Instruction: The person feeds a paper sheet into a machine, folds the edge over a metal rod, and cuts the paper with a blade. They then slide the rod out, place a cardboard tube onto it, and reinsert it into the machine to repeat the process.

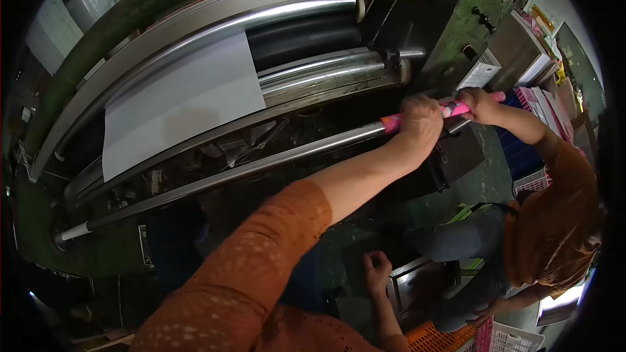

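Note:
A long metal bar [287, 158] runs diagonally in front of a roller machine. Around its right end is a pink printed sleeve [454, 109]. My left hand [420, 116] is wrapped round this sleeve, its fingers partly hidden. Farther right, a co-worker's hand [479, 104] grips the same sleeve near its end. My right hand [377, 275] is low in the view, away from the bar, with fingers loosely bent, a gap between them and nothing visible in them. A white sheet [186, 101] lies over the machine's rollers, left of the sleeve.
The co-worker [554, 221] in a brown top sits at the right. Beside them are stacked pink and white items [544, 114] and a blue crate [515, 143]. An orange basket [443, 339] stands at the bottom. The green machine frame [466, 26] rises behind the bar's right end.

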Demonstrator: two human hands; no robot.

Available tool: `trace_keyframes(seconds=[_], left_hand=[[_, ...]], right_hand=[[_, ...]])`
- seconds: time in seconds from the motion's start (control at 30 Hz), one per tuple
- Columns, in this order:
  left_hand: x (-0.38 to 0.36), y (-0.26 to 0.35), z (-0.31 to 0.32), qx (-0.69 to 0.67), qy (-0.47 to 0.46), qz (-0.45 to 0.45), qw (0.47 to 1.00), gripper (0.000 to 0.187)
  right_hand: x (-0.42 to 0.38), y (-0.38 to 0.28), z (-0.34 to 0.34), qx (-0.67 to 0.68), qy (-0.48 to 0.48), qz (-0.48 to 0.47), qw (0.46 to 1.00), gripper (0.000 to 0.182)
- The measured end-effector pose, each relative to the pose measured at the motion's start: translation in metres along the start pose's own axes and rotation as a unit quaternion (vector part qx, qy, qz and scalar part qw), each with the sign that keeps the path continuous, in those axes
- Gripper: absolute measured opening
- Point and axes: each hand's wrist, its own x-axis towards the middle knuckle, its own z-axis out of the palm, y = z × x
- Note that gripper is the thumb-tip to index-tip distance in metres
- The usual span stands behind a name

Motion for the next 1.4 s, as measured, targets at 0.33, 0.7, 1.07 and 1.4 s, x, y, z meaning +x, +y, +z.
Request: trace_keyframes(seconds=[0.33,0.7,1.07,1.4], left_hand=[[-0.163,-0.145,-0.119,-0.241,0.082,0.208,0.945,0.022],[-0.385,-0.378,-0.145,-0.578,0.086,-0.412,0.699,0.026],[-0.417,-0.447,-0.169,-0.694,0.329,-0.497,0.404,0.03],[-0.439,-0.415,-0.216,-0.658,0.264,-0.494,0.503,0.024]], right_hand=[[0.089,-0.15,0.013,-0.015,0.137,-0.2,0.97,0.007],[0.168,-0.573,0.258,0.18,-0.081,-0.406,0.892,0.021],[0.003,-0.297,0.225,0.04,-0.539,0.153,0.827,0.04],[0.071,-0.219,0.184,0.433,-0.159,0.127,0.878,0.005]])
